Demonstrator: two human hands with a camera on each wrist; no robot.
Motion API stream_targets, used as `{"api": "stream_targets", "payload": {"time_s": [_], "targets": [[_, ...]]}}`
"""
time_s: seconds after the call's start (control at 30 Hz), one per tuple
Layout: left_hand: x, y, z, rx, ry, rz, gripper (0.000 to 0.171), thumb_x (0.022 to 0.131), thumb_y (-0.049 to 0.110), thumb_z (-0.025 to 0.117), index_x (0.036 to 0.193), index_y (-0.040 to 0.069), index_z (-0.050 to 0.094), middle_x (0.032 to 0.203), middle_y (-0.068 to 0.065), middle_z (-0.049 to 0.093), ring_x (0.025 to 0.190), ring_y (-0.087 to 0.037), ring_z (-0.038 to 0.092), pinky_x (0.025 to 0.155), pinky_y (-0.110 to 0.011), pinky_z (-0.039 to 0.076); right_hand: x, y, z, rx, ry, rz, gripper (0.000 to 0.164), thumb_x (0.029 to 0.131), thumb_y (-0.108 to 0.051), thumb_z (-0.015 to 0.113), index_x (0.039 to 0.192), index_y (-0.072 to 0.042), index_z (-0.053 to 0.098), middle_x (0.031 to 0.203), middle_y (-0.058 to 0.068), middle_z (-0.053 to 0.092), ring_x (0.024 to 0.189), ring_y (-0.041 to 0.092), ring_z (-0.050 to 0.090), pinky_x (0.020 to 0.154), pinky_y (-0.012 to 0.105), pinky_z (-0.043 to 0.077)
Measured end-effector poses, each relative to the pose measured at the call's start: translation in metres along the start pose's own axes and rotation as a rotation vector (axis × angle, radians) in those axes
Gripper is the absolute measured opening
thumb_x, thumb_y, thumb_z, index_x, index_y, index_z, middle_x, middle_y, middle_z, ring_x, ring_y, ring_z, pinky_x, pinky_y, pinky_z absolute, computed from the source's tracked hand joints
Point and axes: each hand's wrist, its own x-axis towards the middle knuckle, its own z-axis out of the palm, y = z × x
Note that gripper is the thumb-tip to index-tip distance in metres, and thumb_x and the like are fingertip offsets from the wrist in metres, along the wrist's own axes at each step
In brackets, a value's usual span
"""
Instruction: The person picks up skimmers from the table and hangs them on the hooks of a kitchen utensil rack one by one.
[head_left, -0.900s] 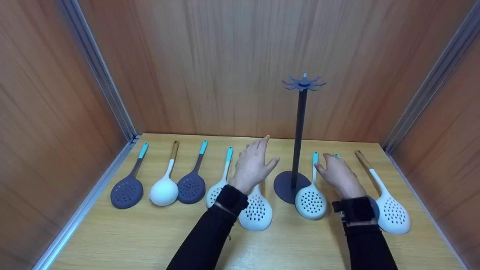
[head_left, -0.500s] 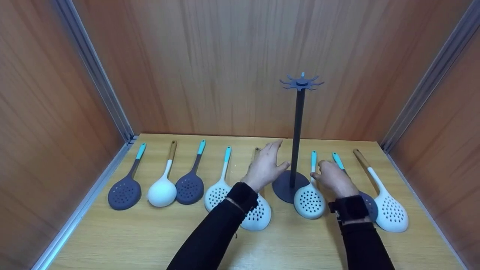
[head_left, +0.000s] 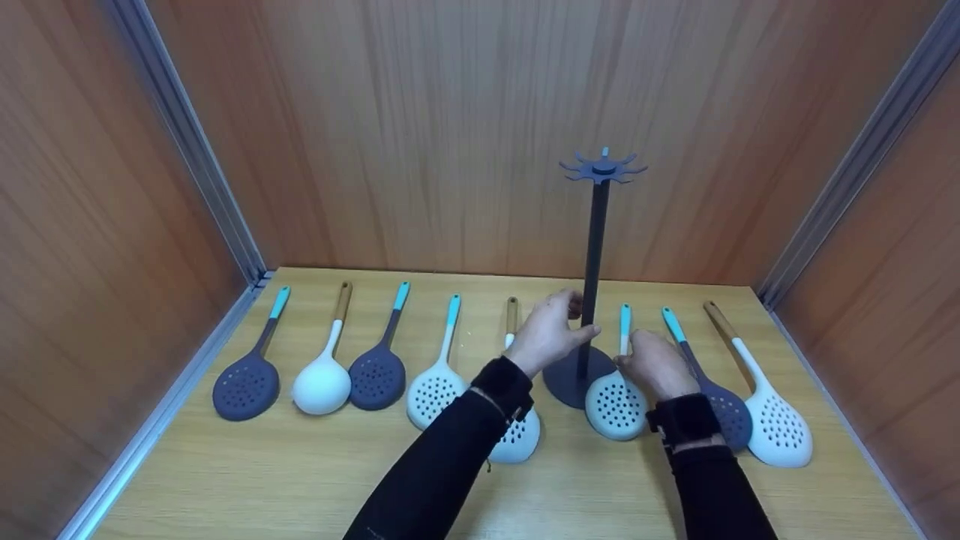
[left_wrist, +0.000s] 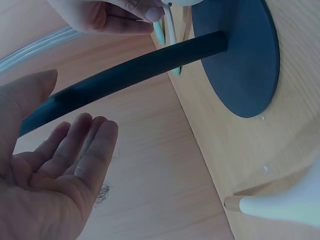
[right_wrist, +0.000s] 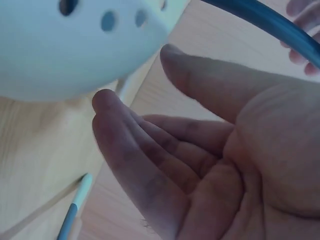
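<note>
A dark utensil stand with a round base (head_left: 559, 379) and a ring of hooks (head_left: 602, 169) on top stands right of the table's middle. My left hand (head_left: 551, 330) is at its pole (head_left: 595, 255), thumb on one side and fingers on the other; in the left wrist view a gap shows between the fingers (left_wrist: 102, 150) and the pole. Beside the base lies a white skimmer (head_left: 616, 405) with a turquoise handle end. My right hand (head_left: 660, 364) is at its handle, and in the right wrist view the thumb (right_wrist: 200, 75) and forefinger are apart, pinching nothing.
Left of the stand lie a dark skimmer (head_left: 246, 386), a white ladle (head_left: 322, 386), another dark skimmer (head_left: 377, 377) and two white skimmers, one partly under my left arm. Right of my right hand are a dark skimmer (head_left: 727, 412) and a wood-handled white one (head_left: 780, 427). Wooden walls enclose the table.
My left hand has moved right to the stand's pole, its fingers bending in. My right hand has come lower and slightly left, to the white skimmer's handle. The utensils lie as before.
</note>
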Motion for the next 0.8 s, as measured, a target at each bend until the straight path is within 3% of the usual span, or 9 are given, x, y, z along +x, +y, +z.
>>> {"api": "stream_targets", "payload": {"time_s": [0.2, 0.43, 0.63, 0.8], "targets": [[0.005, 0.002, 0.006, 0.022, 0.007, 0.027, 0.034, 0.108, 0.022, 0.077, 0.139, 0.012, 0.069, 0.135, -0.008, 0.075, 0.127, -0.023, 0.074, 0.100, -0.032, 0.066, 0.006, 0.000, 0.005, 0.036, -0.006, 0.016, 0.032, 0.106, -0.024, 0.077, 0.084, -0.006, 0.063, 0.072, -0.001, 0.050, 0.065, 0.019, 0.054, 0.060, 0.029, 0.042], [0.009, 0.000, 0.014, 0.071, 0.027, 0.103, 0.026, 0.113, 0.018, 0.068, 0.137, 0.008, 0.071, 0.135, -0.011, 0.077, 0.126, -0.024, 0.076, 0.098, -0.030, 0.067, 0.006, 0.004, 0.004, 0.027, -0.022, -0.003, 0.028, 0.105, -0.019, 0.077, 0.086, -0.006, 0.064, 0.074, 0.000, 0.052, 0.069, 0.020, 0.056, 0.064, 0.030, 0.042], [0.006, -0.002, 0.022, 0.164, 0.075, 0.175, 0.020, 0.113, 0.015, 0.067, 0.131, 0.009, 0.070, 0.129, -0.010, 0.076, 0.120, -0.023, 0.075, 0.097, -0.031, 0.066, 0.005, 0.008, -0.001, 0.023, -0.039, 0.032, 0.030, 0.104, -0.021, 0.076, 0.082, -0.007, 0.062, 0.073, 0.000, 0.052, 0.067, 0.019, 0.054, 0.061, 0.029, 0.041], [0.003, -0.003, 0.028, 0.208, 0.116, 0.243, 0.017, 0.112, 0.009, 0.064, 0.128, 0.007, 0.068, 0.124, -0.011, 0.073, 0.109, -0.023, 0.074, 0.087, -0.027, 0.065, 0.003, 0.010, -0.006, 0.003, -0.077, 0.049, 0.030, 0.103, -0.021, 0.073, 0.077, -0.010, 0.062, 0.070, 0.000, 0.056, 0.064, 0.016, 0.057, 0.058, 0.026, 0.044]]}}
